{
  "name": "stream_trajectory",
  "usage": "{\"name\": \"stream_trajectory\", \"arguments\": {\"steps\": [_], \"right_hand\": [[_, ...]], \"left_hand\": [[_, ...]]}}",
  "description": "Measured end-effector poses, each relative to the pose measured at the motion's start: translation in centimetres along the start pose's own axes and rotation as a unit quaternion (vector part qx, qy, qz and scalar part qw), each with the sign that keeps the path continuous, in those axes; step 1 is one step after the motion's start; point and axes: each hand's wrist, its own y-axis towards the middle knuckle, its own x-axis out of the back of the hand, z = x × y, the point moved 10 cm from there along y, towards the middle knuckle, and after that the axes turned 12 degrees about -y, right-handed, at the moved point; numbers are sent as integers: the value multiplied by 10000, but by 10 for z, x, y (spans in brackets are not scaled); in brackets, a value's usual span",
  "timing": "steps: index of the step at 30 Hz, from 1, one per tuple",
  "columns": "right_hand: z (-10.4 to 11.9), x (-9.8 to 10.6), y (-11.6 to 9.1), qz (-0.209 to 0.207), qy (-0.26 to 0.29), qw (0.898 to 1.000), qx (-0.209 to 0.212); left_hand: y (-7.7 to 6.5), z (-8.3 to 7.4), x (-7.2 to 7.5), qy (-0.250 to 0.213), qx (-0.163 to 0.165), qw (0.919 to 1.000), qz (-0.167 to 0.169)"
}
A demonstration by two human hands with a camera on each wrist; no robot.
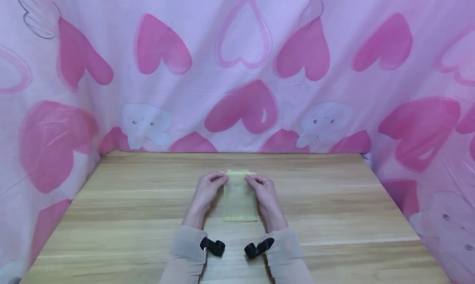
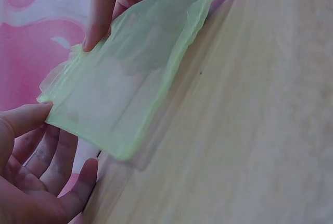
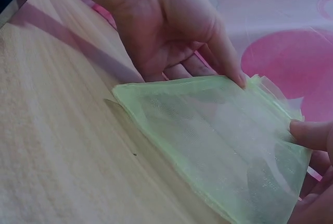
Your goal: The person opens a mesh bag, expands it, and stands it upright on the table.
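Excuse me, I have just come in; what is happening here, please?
A person holds a sheer pale-green pouch over the wooden table. The left grip and the right grip pinch it at opposite sides, near its frilled end, which points away from the person. Whether its lower edge touches the table is not clear.
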Motion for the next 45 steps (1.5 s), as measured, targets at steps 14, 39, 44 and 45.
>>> {"name": "stream_trajectory", "arguments": {"steps": [14, 39, 44, 45], "right_hand": [[4, -6, 2, 330, -326, 9988, 174], [9, -6, 0, 218, -32, 9994, 273], [9, -5, 0, 85, 96, 9997, 198], [9, -5, 0, 48, 113, 9998, 167]], "left_hand": [[-1, -7, -2, 592, 39, 9981, 146], [-4, -10, -9, 242, 30, 9991, 338], [0, -4, -5, 42, 112, 9998, 172], [0, -3, -5, 5, 131, 9998, 137]]}}
